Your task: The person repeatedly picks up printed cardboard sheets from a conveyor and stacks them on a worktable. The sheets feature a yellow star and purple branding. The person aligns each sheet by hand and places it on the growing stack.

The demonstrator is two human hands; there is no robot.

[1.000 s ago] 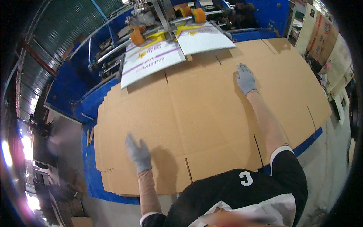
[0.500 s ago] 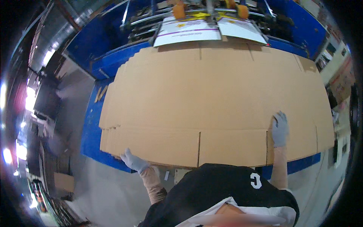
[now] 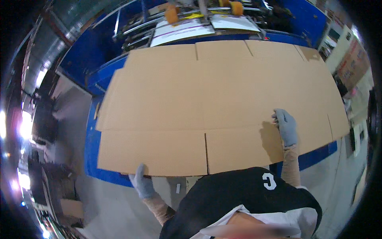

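A large flat brown cardboard sheet (image 3: 215, 99), creased and slotted into flaps, lies over a blue machine table (image 3: 93, 143). My left hand (image 3: 141, 184), in a grey glove, grips the sheet's near edge from below at the lower left. Pressed flat on top of the sheet at the right is my right hand (image 3: 285, 126), also grey-gloved, with its fingers spread.
At the far end of the blue table stands a feeder with orange rollers (image 3: 172, 14) and white printed sheets (image 3: 187, 32). Grey concrete floor (image 3: 115, 211) lies to the left and below. Stacked boxes (image 3: 352, 63) stand at the right.
The top cardboard sheet has been drawn toward me and lifted at its near edge. My left hand shifted right along that edge. My right hand stays on top.
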